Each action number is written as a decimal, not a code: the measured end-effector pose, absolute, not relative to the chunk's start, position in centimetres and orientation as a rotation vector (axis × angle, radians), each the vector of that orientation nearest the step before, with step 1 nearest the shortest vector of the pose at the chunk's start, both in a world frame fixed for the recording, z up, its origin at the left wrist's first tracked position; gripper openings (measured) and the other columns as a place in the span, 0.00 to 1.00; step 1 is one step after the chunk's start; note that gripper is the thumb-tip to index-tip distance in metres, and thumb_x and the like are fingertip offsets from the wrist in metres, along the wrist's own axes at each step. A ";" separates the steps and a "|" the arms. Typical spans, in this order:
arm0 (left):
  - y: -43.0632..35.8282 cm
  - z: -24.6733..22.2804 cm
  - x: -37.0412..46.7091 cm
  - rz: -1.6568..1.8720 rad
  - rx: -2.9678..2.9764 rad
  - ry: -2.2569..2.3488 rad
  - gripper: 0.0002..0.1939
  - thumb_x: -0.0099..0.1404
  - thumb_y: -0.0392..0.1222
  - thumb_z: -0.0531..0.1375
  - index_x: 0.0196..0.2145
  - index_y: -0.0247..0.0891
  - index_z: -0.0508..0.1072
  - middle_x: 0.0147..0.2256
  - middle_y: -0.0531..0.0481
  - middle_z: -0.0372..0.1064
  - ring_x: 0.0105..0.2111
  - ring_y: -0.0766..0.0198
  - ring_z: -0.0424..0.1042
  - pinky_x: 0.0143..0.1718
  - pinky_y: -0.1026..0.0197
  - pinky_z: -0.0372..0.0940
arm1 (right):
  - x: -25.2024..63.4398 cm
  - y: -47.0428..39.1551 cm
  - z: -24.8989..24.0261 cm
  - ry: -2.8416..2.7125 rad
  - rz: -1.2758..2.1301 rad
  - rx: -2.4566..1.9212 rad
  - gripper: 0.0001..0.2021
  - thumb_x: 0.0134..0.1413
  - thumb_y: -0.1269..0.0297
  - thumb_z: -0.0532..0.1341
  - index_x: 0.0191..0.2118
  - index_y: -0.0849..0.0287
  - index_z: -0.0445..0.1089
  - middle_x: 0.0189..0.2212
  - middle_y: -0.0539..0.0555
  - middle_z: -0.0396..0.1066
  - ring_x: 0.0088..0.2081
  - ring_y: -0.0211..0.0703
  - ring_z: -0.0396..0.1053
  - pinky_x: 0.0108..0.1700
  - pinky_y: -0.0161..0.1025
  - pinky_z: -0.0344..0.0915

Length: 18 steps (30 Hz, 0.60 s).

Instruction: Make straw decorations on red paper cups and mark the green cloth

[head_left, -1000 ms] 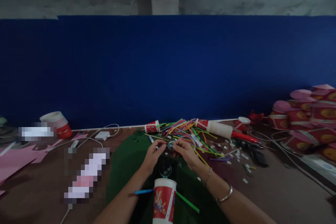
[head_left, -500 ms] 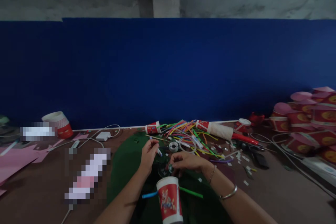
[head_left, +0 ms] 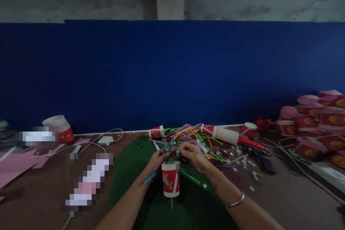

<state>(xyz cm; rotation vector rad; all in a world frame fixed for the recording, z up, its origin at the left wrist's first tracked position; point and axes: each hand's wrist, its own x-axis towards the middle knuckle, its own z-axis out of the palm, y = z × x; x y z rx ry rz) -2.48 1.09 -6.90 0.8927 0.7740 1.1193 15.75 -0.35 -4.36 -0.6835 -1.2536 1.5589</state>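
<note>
A red and white paper cup (head_left: 170,180) is upright between my forearms, with a blue straw (head_left: 150,178) at its left side and a green straw (head_left: 191,176) at its right. Above its rim is a small green paper piece (head_left: 167,147) with pointed ears. My left hand (head_left: 161,160) is closed on this eared piece, its thumb at the piece's lower edge. In my right hand (head_left: 190,152), thumb and fingertips pinch a small round paper piece (head_left: 178,152). A pale stick (head_left: 171,203) shows below the cup.
Behind my hands lies a pile of coloured straws (head_left: 188,133). Stacked paper cups (head_left: 228,134) lie beside it, with paper scraps and a black object (head_left: 266,164) to the right. Red cup lanterns (head_left: 309,122) fill the far right. Pink paper (head_left: 20,163) and a white adapter (head_left: 105,140) are left.
The cup has risen away from me and now sits closer to my hands. My left hand has let go of the white marker and taken the eared piece. My right hand has moved up.
</note>
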 end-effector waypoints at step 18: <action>1.4 -6.4 -2.9 1.449 0.897 0.804 0.23 0.48 0.49 0.68 0.39 0.35 0.72 0.38 0.43 0.76 0.40 0.52 0.74 0.44 0.52 0.66 | 15.5 0.6 -4.7 -0.741 1.635 -0.521 0.08 0.49 0.62 0.59 0.35 0.60 0.70 0.37 0.56 0.75 0.40 0.47 0.73 0.39 0.41 0.69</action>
